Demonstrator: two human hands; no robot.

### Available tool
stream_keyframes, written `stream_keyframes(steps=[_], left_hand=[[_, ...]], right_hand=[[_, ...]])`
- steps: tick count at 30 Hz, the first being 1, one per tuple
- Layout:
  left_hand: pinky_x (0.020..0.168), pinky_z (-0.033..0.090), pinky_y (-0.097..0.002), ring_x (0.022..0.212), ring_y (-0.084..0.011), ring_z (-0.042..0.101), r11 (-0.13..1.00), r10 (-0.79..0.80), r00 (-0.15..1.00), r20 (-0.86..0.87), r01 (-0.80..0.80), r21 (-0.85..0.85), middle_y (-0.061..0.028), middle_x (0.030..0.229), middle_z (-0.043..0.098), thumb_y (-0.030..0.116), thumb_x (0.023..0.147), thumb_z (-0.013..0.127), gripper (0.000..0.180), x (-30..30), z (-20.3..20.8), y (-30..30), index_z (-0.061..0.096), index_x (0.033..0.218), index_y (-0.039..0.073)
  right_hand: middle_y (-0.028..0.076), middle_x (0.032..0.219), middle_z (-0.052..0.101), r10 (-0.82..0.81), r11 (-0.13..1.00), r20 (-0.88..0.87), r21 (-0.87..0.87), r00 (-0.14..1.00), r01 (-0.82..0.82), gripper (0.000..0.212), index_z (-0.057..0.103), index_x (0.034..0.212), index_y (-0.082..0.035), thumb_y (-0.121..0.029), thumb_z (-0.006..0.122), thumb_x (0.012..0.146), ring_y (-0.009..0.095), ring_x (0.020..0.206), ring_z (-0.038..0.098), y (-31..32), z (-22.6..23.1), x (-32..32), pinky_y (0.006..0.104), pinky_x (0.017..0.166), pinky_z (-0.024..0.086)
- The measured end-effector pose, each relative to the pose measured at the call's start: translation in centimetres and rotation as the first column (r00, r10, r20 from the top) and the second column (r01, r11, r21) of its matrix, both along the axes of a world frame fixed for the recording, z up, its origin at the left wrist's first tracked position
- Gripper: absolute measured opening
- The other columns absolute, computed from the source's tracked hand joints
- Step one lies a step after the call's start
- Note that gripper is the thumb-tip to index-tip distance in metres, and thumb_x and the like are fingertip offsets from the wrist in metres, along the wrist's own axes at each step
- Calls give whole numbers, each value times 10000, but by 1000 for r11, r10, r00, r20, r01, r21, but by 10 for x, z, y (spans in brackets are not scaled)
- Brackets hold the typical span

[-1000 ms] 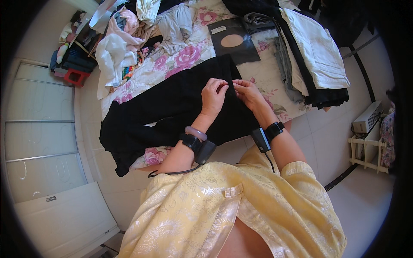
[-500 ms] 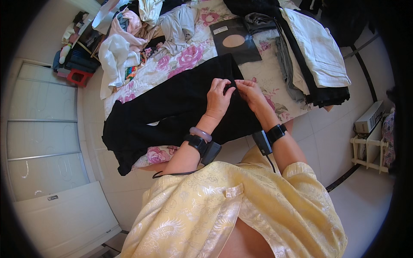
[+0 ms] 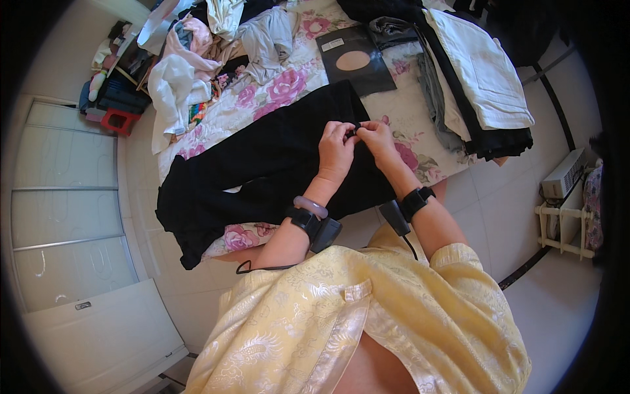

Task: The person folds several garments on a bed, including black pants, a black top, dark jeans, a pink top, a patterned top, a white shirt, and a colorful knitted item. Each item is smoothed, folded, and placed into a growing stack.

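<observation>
A pair of black trousers (image 3: 269, 148) lies spread across a floral bedspread (image 3: 282, 92), its legs reaching to the left and its waist end on the right. My left hand (image 3: 335, 157) pinches the dark cloth near the waist opening. Against its fingertips, my right hand (image 3: 380, 142) grips the same edge between thumb and fingers. The exact bit of cloth between the fingertips is small and partly covered. Just beyond my hands rests a flat black package (image 3: 377, 79) with a pale oval on it.
Folded trousers, white on top (image 3: 482, 72), are stacked at the right edge of the bed. Loose clothes (image 3: 177, 85) pile up at the far left. A red plastic stool (image 3: 120, 121) stands beside the bed there. A white heater (image 3: 563, 174) is on the right.
My right hand has shifted slightly left, and its fingertips now meet those of my left hand at the waist edge. The trousers lie nearly as before.
</observation>
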State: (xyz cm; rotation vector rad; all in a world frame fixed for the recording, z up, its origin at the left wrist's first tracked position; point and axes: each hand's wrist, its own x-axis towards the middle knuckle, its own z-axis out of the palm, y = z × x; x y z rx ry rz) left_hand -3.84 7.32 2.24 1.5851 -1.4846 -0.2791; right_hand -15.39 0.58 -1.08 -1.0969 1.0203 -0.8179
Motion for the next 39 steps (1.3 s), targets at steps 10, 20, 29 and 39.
stream_keyframes(steps=[10, 20, 29, 39], left_hand=[[699, 506, -227, 753, -100, 569, 932, 104, 646, -756, 201, 300, -18, 864, 592, -43, 792, 713, 225, 34, 3, -10, 581, 950, 46], [670, 510, -232, 762, -115, 611, 828, 137, 538, -832, 398, 394, -23, 857, 622, 75, 795, 774, 268, 49, 22, -7, 596, 993, 44], [642, 513, -223, 746, -103, 614, 831, 71, 647, -759, 383, 403, -45, 858, 651, 68, 789, 779, 266, 47, 24, -7, 636, 1001, -5], [689, 511, -220, 766, -101, 618, 871, -28, 629, -777, 397, 290, -28, 861, 643, -6, 841, 680, 178, 50, 2, -6, 621, 1009, 8]], right_hand=[[-15, 859, 651, 102, 936, 437, 262, 894, -234, 169, 637, 1029, -81, -67, 676, 865, 72, 743, 615, -7, -7, -11, 211, 653, 493], [-16, 832, 613, 180, 948, 425, 165, 887, -271, 179, 582, 1013, -109, -40, 665, 871, 72, 699, 573, -2, 4, -13, 210, 626, 459], [-14, 814, 606, 43, 929, 604, 268, 796, -254, 248, 526, 1020, -120, -12, 676, 854, 98, 736, 603, 8, -13, -11, 224, 656, 480], [40, 999, 623, 90, 860, 491, 400, 866, -316, 379, 525, 1188, -100, -43, 686, 850, 145, 902, 620, 1, 6, -15, 267, 764, 516]])
